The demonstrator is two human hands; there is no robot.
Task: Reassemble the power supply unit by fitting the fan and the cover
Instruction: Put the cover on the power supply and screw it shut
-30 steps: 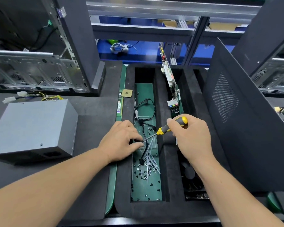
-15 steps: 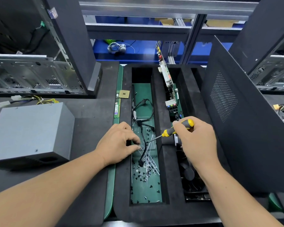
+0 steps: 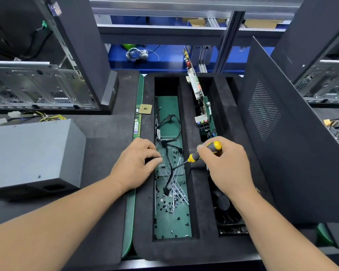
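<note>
Power supply (image 3: 33, 153): grey sheet-metal box, left of the frame, on the dark mat, well apart from both hands; likely heavy and stiff, best gripped by its side walls.
Left hand (image 3: 135, 165): fingers curled at the foam tray's (image 3: 184, 249) left compartment; whether they pinch anything I cannot tell.
Right hand (image 3: 227, 167): wrapped round the yellow-and-black screwdriver (image 3: 204, 152), tip over the compartment.
Screws (image 3: 172, 204): tiny, dark, loose on the green floor; likely slippery.
Cable (image 3: 168, 130): black, limp.
</note>
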